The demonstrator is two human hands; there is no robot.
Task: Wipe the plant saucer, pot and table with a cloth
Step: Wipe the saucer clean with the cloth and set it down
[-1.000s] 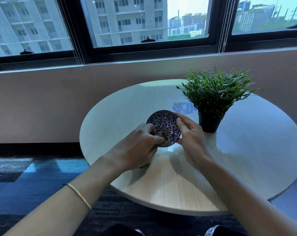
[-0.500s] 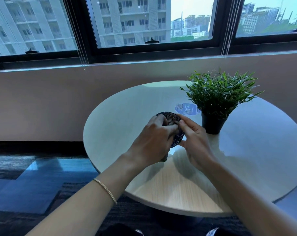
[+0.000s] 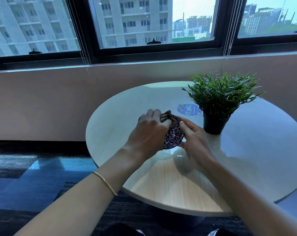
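A round saucer [image 3: 174,137] with a dark blue and white pattern is held tilted above the round table [image 3: 246,167]. My right hand [image 3: 193,142] grips its right rim. My left hand [image 3: 151,133] presses a small brownish cloth [image 3: 166,116] against the saucer's upper face and covers most of it. A black pot [image 3: 213,125] with a green leafy plant [image 3: 221,94] stands on the table just right of my hands.
A round blue sticker [image 3: 187,109] lies on the tabletop behind the saucer. The wall and a dark-framed window [image 3: 152,50] run behind the table. Blue and dark carpet [image 3: 33,176] lies to the left, below the table edge.
My left hand with the cloth has slid from the saucer's lower edge up over its face to the top. The right hand keeps its hold on the rim.
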